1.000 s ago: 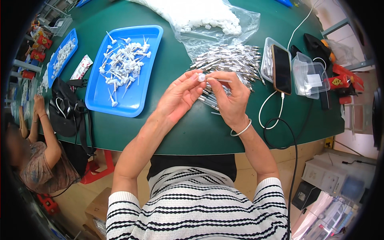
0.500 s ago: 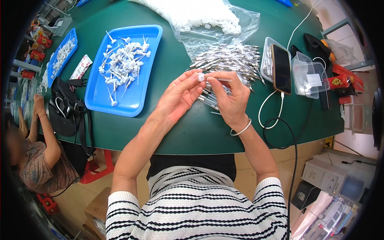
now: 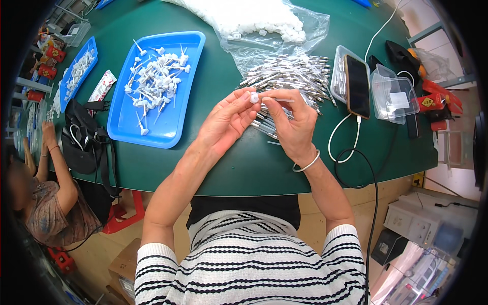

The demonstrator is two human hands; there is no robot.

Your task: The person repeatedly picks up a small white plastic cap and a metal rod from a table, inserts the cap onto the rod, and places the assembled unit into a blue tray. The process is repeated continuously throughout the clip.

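Observation:
Between thumb and forefinger, my left hand [image 3: 230,115] pinches a small white plastic cap [image 3: 254,97]. My right hand [image 3: 295,118] is closed on a thin pale rod [image 3: 284,100], whose inner end meets the cap; whether it sits inside the cap is hidden by the fingertips. Just beyond my hands lies a heap of thin metal-and-white rods [image 3: 290,73]. To the left, a blue tray [image 3: 118,114] holds several white caps with rods fixed in them [image 3: 157,76]. A clear plastic bag [image 3: 244,30] of loose white caps [image 3: 292,31] lies at the far side.
On the right, a phone [image 3: 357,86] leans over a clear box [image 3: 339,61], its white cable [image 3: 334,140] looping on the green table [image 3: 239,173]. Clear containers [image 3: 391,99] stand beside it. At left are a black bag [image 3: 81,142], another blue tray [image 3: 94,57] and a seated co-worker [image 3: 56,203].

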